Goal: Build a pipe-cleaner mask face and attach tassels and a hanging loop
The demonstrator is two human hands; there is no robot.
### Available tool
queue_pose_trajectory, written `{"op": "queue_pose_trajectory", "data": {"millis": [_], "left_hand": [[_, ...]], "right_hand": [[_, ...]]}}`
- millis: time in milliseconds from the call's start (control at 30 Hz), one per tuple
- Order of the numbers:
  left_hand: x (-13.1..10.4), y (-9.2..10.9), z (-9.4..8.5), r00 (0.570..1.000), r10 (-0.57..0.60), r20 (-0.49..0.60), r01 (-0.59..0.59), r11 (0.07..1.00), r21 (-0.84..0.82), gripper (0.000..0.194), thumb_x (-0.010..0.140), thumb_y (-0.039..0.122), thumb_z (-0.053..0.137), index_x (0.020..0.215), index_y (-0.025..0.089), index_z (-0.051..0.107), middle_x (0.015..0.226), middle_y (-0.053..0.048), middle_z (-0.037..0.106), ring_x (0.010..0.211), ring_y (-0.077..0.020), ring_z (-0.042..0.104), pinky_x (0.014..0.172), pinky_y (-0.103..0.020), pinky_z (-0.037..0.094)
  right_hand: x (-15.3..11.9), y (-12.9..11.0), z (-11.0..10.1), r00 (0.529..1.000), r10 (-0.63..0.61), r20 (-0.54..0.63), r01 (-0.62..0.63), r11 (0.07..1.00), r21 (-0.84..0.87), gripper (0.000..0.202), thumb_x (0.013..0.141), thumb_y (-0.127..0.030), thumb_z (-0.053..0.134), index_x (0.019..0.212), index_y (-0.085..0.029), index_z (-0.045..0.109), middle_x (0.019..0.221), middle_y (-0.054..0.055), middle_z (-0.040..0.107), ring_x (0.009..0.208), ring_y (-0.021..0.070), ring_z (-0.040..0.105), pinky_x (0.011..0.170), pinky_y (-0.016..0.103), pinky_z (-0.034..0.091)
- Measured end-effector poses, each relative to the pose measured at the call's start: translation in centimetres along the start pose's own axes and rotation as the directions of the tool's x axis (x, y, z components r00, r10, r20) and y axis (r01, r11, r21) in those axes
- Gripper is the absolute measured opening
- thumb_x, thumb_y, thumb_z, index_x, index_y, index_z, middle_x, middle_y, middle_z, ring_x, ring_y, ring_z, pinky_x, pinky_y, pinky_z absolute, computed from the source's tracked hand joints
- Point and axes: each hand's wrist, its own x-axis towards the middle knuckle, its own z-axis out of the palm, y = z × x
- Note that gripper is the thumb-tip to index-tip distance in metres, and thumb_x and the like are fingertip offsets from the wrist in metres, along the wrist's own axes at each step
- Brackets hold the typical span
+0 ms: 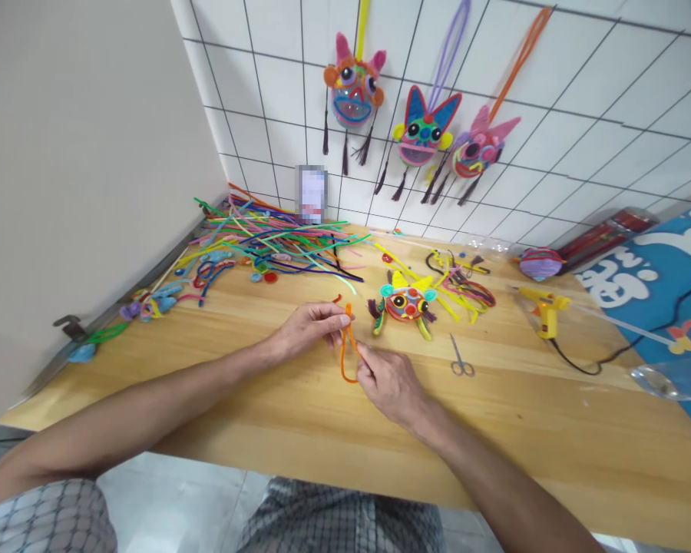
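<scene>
An orange pipe cleaner, bent into a loop, hangs between my hands above the wooden table. My left hand pinches its folded upper end between thumb and fingers. Lower and to the right, my right hand grips one side of the loop, its fingers closed. Just beyond my hands lies a colourful mask-like ornament with yellow ears and dark tassels. Scissors lie to the right of the ornament.
Many coloured pipe cleaners are heaped at the back left, beside a blurred phone. A yellow glue gun with a black cord lies at right. Finished ornaments hang on the tiled wall. Loose yellow strips lie behind the scissors.
</scene>
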Motion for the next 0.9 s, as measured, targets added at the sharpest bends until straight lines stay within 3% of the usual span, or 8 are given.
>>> {"op": "queue_pose_trajectory", "data": {"millis": [233,367,467,667,900], "left_hand": [[0.0,0.3,0.9,0.999,0.018,-0.027,-0.017,0.999,0.043,0.05,0.069,0.061,0.088,0.078,0.015,0.073,0.063,0.0,0.065,0.056,-0.0116,0.058,0.055,-0.024,0.049],[0.0,0.8,1.5,0.99,0.104,-0.097,-0.098,0.993,0.064,0.045,0.073,0.057,0.087,0.072,0.015,0.07,0.057,0.004,0.055,0.053,-0.0077,0.046,0.054,-0.022,0.038],[0.1,1.1,2.2,0.987,0.112,-0.115,-0.111,0.994,0.011,0.043,0.074,0.055,0.086,0.074,0.015,0.07,0.056,0.004,0.055,0.052,-0.0077,0.046,0.053,-0.022,0.035],[0.7,1.7,3.9,0.985,0.096,-0.146,-0.115,0.985,-0.13,0.043,0.071,0.053,0.088,0.072,0.016,0.067,0.052,0.004,0.054,0.047,-0.007,0.043,0.049,-0.021,0.031],[0.9,3.3,4.5,0.973,0.118,-0.197,-0.162,0.961,-0.224,0.04,0.067,0.047,0.09,0.072,0.016,0.066,0.056,0.005,0.052,0.049,-0.0061,0.043,0.048,-0.02,0.031]], "right_hand": [[0.1,-0.2,-0.6,1.0,0.011,0.009,-0.011,1.0,-0.016,0.03,0.083,-0.008,0.055,0.102,-0.019,0.075,0.073,0.004,0.076,0.062,0.0171,0.064,0.064,0.027,0.041],[0.6,-0.3,-1.9,0.998,0.05,-0.04,-0.043,0.986,0.161,0.016,0.096,-0.024,0.058,0.099,-0.019,0.072,0.079,0.005,0.075,0.072,0.0182,0.068,0.071,0.027,0.045],[1.2,-0.2,-3.1,0.987,0.157,-0.041,-0.131,0.92,0.369,0.027,0.102,-0.038,0.054,0.097,-0.019,0.072,0.081,0.004,0.076,0.073,0.0174,0.069,0.07,0.027,0.047],[1.7,0.0,-4.1,0.963,0.262,0.064,-0.246,0.756,0.606,0.026,0.098,-0.027,0.05,0.089,-0.019,0.073,0.079,0.003,0.08,0.073,0.0155,0.073,0.069,0.025,0.051],[1.8,0.4,-6.0,0.964,0.254,0.081,-0.246,0.735,0.632,0.028,0.093,-0.028,0.053,0.08,-0.018,0.075,0.069,0.002,0.078,0.065,0.0143,0.067,0.064,0.024,0.049]]}}
